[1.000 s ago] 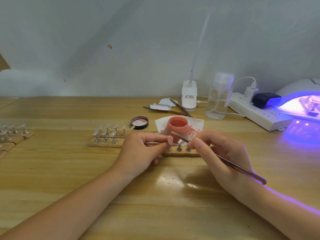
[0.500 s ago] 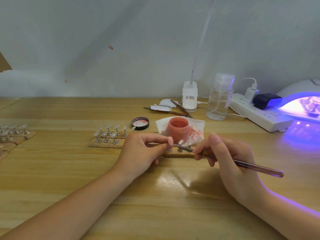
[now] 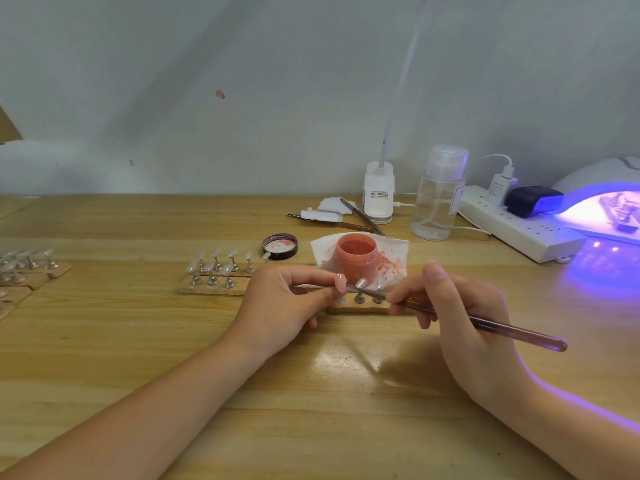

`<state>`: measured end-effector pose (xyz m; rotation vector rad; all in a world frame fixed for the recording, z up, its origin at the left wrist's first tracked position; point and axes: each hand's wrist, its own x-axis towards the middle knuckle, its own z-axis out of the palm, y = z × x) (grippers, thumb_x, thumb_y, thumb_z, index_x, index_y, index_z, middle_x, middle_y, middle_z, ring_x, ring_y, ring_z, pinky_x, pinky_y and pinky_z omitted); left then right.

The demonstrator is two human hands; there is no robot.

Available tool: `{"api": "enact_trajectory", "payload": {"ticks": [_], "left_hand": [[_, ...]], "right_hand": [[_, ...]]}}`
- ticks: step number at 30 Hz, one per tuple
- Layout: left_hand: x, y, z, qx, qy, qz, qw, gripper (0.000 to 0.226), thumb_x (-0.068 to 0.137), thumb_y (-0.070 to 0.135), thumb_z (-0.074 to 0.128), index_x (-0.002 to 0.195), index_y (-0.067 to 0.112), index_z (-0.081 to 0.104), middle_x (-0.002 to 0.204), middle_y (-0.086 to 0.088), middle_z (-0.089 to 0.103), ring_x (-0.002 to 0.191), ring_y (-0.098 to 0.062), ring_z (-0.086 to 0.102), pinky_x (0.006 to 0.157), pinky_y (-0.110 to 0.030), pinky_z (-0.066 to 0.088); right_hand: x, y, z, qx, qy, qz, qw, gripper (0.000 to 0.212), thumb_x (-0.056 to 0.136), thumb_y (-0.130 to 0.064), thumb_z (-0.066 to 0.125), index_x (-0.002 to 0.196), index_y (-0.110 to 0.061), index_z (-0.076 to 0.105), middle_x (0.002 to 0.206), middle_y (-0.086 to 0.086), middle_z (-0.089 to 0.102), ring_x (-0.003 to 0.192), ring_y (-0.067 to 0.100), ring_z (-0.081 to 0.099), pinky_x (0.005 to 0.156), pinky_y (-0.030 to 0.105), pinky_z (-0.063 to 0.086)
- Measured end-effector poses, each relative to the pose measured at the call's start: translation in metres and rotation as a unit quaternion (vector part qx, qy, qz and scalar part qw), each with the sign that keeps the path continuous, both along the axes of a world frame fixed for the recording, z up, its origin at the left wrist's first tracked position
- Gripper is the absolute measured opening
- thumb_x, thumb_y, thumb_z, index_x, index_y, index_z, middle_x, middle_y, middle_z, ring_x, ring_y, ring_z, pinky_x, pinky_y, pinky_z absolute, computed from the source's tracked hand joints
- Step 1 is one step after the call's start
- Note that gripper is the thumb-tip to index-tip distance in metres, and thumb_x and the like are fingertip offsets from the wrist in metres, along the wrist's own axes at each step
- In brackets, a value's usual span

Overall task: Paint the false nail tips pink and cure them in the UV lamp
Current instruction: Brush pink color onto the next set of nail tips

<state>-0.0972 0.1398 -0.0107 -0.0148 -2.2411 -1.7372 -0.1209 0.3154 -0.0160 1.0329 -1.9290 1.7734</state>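
Nearest the viewer, bare table [image 3: 311,427] lies between the two forearms, with open wood out to the near edge. The left hand [image 3: 280,303] pinches a thin stem between thumb and forefinger, holding one pink nail tip [image 3: 341,282] just above the wooden holder block [image 3: 360,309]. The right hand [image 3: 460,313] grips the brush [image 3: 485,326], fingers curled round its shaft; the bristle end meets the held tip. Compared with a second ago, the brush handle lies flatter and points further right. Just behind the block stands the open pink jar [image 3: 356,258] on a stained tissue [image 3: 394,254], its lid [image 3: 280,247] to the left. A second block of clear tips [image 3: 216,271] sits left, well apart from the hands. Far right, the lit lamp [image 3: 602,209] glows violet beside the power strip [image 3: 519,230] and a clear bottle [image 3: 437,195].
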Motion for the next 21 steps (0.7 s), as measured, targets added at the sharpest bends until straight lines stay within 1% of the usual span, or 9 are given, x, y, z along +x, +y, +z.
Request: {"api": "enact_trajectory", "payload": {"ticks": [3,5,7,9,11,13,17,19,21], "left_hand": [[-0.0003,-0.0002,-0.001,-0.005,0.002,0.0,1.0,0.005,0.072,0.016,0.074,0.072,0.022,0.074,0.054,0.008,0.066,0.035,-0.002,0.042,0.041,-0.009,0.034],[-0.0007,-0.0005,-0.0015,-0.01,0.001,0.001,1.0,0.005,0.073,0.017,0.074,0.073,0.021,0.074,0.049,0.011,0.063,0.034,-0.001,0.042,0.041,-0.008,0.033],[-0.0008,-0.001,-0.002,-0.013,-0.001,0.002,1.0,0.006,0.074,0.014,0.073,0.074,0.02,0.073,0.044,0.013,0.059,0.034,-0.001,0.042,0.04,-0.007,0.031],[-0.0011,-0.0012,-0.0025,-0.009,-0.003,0.005,1.0,0.008,0.074,0.012,0.074,0.074,0.019,0.074,0.046,0.013,0.061,0.034,0.0,0.042,0.041,-0.007,0.032],[-0.0012,-0.0012,-0.0025,-0.011,-0.006,0.007,1.0,0.008,0.074,0.013,0.074,0.074,0.021,0.074,0.047,0.012,0.062,0.034,-0.001,0.042,0.041,-0.008,0.033],[-0.0013,-0.0009,-0.0022,-0.017,-0.007,0.008,1.0,0.007,0.075,0.016,0.073,0.075,0.023,0.073,0.046,0.012,0.061,0.034,-0.001,0.042,0.041,-0.008,0.032],[-0.0011,-0.0007,-0.0016,-0.021,-0.005,0.007,1.0,0.006,0.076,0.016,0.073,0.076,0.022,0.074,0.048,0.013,0.063,0.034,-0.001,0.042,0.039,-0.008,0.03],[-0.0007,-0.0008,-0.0016,-0.02,-0.003,0.009,1.0,0.01,0.076,0.014,0.073,0.074,0.024,0.073,0.048,0.013,0.062,0.034,-0.001,0.042,0.039,-0.008,0.03],[-0.0006,-0.0007,-0.0014,-0.017,-0.003,0.009,1.0,0.01,0.075,0.014,0.073,0.074,0.024,0.073,0.047,0.013,0.062,0.033,-0.001,0.042,0.039,-0.007,0.029]], "right_hand": [[-0.0013,-0.0024,0.0023,0.057,0.024,-0.04,0.997,0.035,0.089,-0.033,0.039,0.071,-0.017,0.064,0.063,-0.013,0.058,0.059,-0.003,0.054,0.057,0.005,0.035],[-0.0011,-0.003,0.0034,0.07,0.034,-0.041,0.996,0.033,0.088,-0.034,0.04,0.072,-0.019,0.064,0.062,-0.018,0.057,0.059,-0.004,0.054,0.057,0.005,0.034],[0.0,-0.0024,0.0024,0.05,0.028,-0.016,0.998,0.035,0.089,-0.03,0.04,0.069,-0.015,0.064,0.062,-0.015,0.059,0.057,-0.004,0.054,0.057,0.004,0.036],[0.0013,-0.0003,0.001,0.016,0.008,0.017,1.0,0.039,0.089,-0.028,0.038,0.065,-0.011,0.065,0.059,-0.01,0.06,0.054,-0.004,0.055,0.057,0.004,0.037],[0.0018,0.0008,0.0008,0.004,0.002,0.02,1.0,0.04,0.088,-0.029,0.036,0.066,-0.011,0.065,0.056,-0.006,0.06,0.055,-0.004,0.054,0.057,0.004,0.038],[0.0011,0.0,0.0018,0.023,0.008,-0.008,1.0,0.04,0.088,-0.033,0.036,0.067,-0.012,0.064,0.058,-0.006,0.059,0.057,-0.003,0.054,0.057,0.005,0.037],[-0.0021,-0.0019,0.0025,0.084,0.013,-0.046,0.995,0.038,0.087,-0.04,0.036,0.071,-0.021,0.064,0.061,-0.014,0.054,0.059,0.0,0.05,0.056,0.012,0.035],[-0.002,-0.002,0.0012,0.077,0.023,-0.036,0.996,0.04,0.089,-0.038,0.035,0.071,-0.018,0.065,0.06,-0.013,0.054,0.059,-0.001,0.05,0.057,0.01,0.035],[-0.0009,-0.0007,-0.0012,0.041,0.009,-0.003,0.999,0.043,0.09,-0.033,0.034,0.068,-0.013,0.065,0.059,-0.006,0.06,0.059,-0.003,0.053,0.059,0.006,0.036]]}}
